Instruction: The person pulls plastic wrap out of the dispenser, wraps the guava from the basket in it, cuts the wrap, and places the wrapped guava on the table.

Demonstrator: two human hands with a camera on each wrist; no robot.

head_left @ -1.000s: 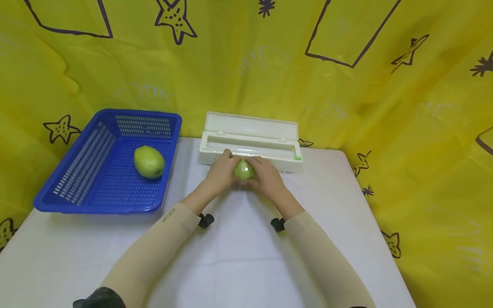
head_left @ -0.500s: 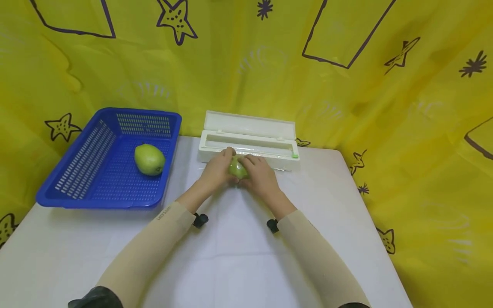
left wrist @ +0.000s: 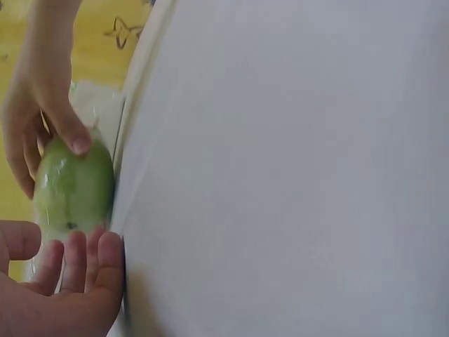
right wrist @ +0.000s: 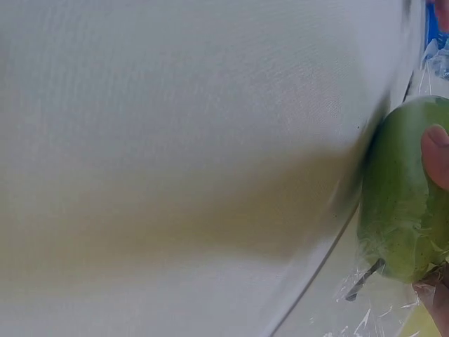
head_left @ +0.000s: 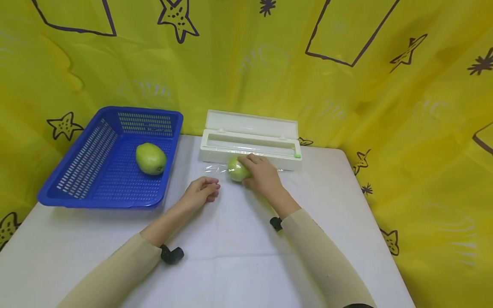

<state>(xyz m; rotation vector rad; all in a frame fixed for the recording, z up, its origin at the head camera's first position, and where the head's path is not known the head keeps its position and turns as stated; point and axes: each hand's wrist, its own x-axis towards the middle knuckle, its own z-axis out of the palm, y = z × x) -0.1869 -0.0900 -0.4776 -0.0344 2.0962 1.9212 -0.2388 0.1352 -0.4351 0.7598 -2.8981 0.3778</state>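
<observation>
A green pear wrapped in clear plastic film sits at the front of a white cling film box. My right hand grips it from the right, its thumb pressing on the side. Creased film bunches around the dark stem in the right wrist view. More film stretches out to the left of the pear. My left hand is apart from the pear, to its front left, holding nothing; its fingers are loosely bent, seen in the left wrist view with the pear just beyond them.
The box's lid stands open, with a film roll inside and a small green slider at the right end. At left, a blue basket holds another green pear. A yellow patterned curtain hangs behind the white table.
My left hand has let go of the wrapped pear and drawn back toward the front left. My right hand still holds the pear, which has shifted slightly left from a second ago.
</observation>
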